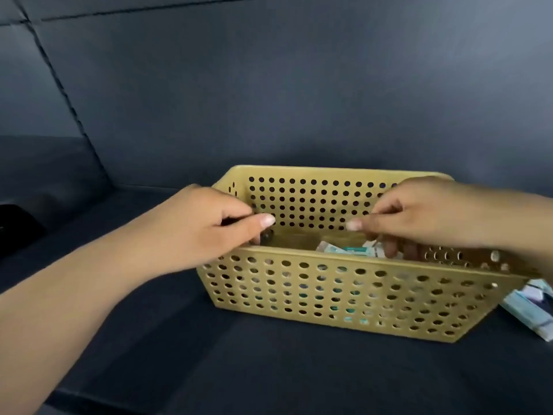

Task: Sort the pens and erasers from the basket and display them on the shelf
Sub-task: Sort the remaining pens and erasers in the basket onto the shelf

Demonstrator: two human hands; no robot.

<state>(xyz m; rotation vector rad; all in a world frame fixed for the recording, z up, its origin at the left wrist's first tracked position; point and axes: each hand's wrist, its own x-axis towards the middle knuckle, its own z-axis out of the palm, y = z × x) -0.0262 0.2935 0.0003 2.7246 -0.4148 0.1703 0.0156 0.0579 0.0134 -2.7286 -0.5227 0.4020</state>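
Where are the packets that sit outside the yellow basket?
The packets lie on the dark cushion at the picture's right edge, right beside the basket's right end.

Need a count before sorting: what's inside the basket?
Inside the basket, a few pale, teal-marked packets show above the near wall. Both hands cover the ends; no pens are visible.

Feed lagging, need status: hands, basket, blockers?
Left hand and right hand curled inside yellow basket, grip unclear. Eraser packs inside. Nothing blocking.
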